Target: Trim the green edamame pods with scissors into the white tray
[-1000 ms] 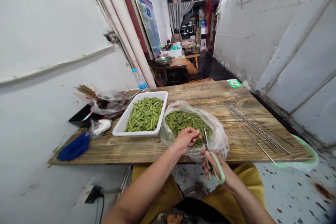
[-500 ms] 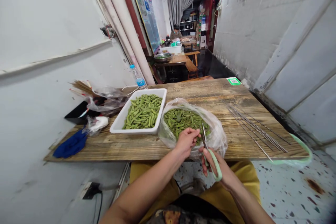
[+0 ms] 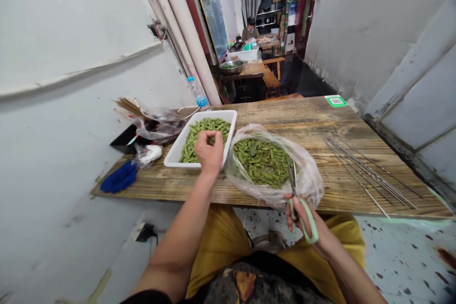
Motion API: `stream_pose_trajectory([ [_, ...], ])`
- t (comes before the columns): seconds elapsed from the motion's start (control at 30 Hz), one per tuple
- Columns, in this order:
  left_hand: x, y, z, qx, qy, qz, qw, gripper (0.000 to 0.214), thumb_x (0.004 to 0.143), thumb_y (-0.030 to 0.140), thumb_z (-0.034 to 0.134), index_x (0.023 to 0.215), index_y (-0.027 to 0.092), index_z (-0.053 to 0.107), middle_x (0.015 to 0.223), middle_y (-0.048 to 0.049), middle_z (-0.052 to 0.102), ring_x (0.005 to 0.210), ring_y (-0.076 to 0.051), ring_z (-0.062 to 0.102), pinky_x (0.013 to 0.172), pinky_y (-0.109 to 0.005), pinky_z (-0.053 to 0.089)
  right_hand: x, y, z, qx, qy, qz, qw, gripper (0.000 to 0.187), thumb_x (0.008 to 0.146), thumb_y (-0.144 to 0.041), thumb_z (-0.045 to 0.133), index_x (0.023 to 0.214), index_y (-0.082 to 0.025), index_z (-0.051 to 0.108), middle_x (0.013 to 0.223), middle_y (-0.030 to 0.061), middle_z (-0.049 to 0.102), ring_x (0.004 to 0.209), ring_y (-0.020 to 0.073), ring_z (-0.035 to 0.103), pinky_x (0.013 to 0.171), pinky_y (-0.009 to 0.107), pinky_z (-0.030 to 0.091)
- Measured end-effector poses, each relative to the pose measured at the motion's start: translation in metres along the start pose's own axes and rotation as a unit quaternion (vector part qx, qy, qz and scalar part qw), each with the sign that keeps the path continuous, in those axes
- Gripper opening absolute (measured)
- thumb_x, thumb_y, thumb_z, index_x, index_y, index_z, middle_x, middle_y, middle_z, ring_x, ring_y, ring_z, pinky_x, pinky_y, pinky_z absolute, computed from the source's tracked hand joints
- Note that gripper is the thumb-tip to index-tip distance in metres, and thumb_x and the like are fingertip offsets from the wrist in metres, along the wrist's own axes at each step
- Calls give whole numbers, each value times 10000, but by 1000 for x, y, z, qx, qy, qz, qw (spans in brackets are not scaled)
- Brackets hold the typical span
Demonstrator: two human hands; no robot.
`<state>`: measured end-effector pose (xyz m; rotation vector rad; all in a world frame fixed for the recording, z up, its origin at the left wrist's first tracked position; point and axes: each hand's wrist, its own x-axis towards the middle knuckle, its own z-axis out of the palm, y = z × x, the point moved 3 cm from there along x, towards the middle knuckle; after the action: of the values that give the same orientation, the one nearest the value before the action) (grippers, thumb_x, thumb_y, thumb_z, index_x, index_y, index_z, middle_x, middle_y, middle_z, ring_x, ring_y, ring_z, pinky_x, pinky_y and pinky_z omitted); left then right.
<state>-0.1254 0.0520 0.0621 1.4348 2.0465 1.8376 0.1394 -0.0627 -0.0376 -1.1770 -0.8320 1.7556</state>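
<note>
My left hand [image 3: 209,150] hovers over the near right part of a white plastic tray [image 3: 173,158] full of green soybean pods [image 3: 191,140]. Its thumb and fingers are curled together in a pinch, and whatever they hold is too small or hidden to make out. My right hand [image 3: 307,221] grips a pair of scissors [image 3: 309,222] with pale green handles, the blades pointing up and slightly apart. Those blades reach over the near right rim of a clear plastic bag [image 3: 309,168], which lies open with more pods and trimmings [image 3: 261,161] inside.
Several metal skewers [image 3: 370,175] lie on the right of the wooden table [image 3: 285,111]. At the left are a blue cloth [image 3: 119,178], a black box [image 3: 124,137] and a water bottle [image 3: 199,95]. A person [image 3: 251,31] sits at a table further back.
My left hand has moved from beside the scissors over the bag leftward to above the tray. My right hand keeps the scissors near the bag. The camera view has shifted.
</note>
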Motion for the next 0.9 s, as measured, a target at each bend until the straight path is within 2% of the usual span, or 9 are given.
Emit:
stream_pose_trajectory([
  [0.1, 36, -7, -17, 253, -52, 88, 962, 170, 783, 274, 583, 888, 154, 642, 1046, -133, 634, 1039, -267, 533, 949, -450, 346, -2, 2, 1, 0, -8, 13, 1000, 517, 717, -616, 652, 1032, -215, 564, 691, -38, 524, 561, 107, 499, 492, 224, 438],
  [0.17, 32, -4, -11, 331, -100, 127, 930, 194, 793, 260, 579, 936, 171, 673, 1204, -150, 590, 1181, -318, 457, 997, -518, 268, -2, 4, 3, -2, -17, 28, 999, 524, 719, -614, 651, 1042, -210, 569, 701, -35, 527, 563, 107, 499, 498, 226, 436],
  [0.23, 9, 2, 10, 325, -192, 186, 907, 208, 829, 245, 531, 947, 206, 698, 1215, -116, 602, 1196, -299, 458, 993, -491, 278, -3, 4, 5, -6, -18, 39, 999, 525, 717, -614, 651, 1039, -207, 573, 700, -34, 528, 554, 104, 498, 494, 225, 432],
  [0.27, -8, 5, 26, 302, -282, 223, 883, 216, 841, 240, 513, 928, 220, 709, 1139, -96, 644, 1141, -271, 504, 970, -446, 312, -3, 4, 6, -8, -14, 40, 999, 524, 715, -617, 651, 1032, -207, 575, 694, -36, 527, 541, 102, 496, 485, 224, 430],
  [0.33, -43, 4, 56, 275, -448, 260, 810, 204, 830, 217, 522, 863, 216, 724, 963, -81, 695, 1005, -237, 578, 925, -386, 348, -5, 3, 7, -10, -1, 40, 999, 520, 707, -618, 654, 1016, -207, 575, 672, -41, 522, 514, 99, 491, 461, 222, 424],
  [0.4, -64, -2, 77, 299, -505, 242, 772, 164, 794, 186, 559, 766, 170, 720, 862, -108, 696, 936, -250, 601, 909, -391, 344, -7, 1, 7, -8, -1, 40, 999, 512, 704, -610, 660, 1004, -205, 570, 657, -43, 519, 499, 98, 489, 445, 220, 421],
  [0.6, -69, -12, 88, 150, -477, 136, 855, 80, 720, 186, 657, 662, 178, 711, 748, -85, 697, 807, -233, 615, 869, -355, 362, -7, 6, 1, -43, -35, 47, 997, 469, 743, -615, 621, 969, -211, 547, 653, -46, 518, 497, 96, 496, 452, 218, 430],
  [0.73, -79, -5, 84, 37, -530, 39, 846, 138, 754, 260, 629, 788, 195, 746, 772, -38, 723, 718, -182, 618, 702, -268, 415, 3, 14, -1, -70, -50, 54, 995, 461, 749, -630, 598, 954, -220, 544, 649, -52, 507, 505, 102, 492, 445, 217, 432],
  [0.9, -98, -1, 82, -23, -565, -29, 824, 175, 729, 286, 649, 801, 171, 760, 745, -29, 728, 680, -163, 619, 665, -245, 431, 8, 11, 2, -89, -67, 19, 994, 426, 766, -604, 596, 935, -217, 544, 629, -65, 480, 472, 84, 448, 407, 194, 400],
])
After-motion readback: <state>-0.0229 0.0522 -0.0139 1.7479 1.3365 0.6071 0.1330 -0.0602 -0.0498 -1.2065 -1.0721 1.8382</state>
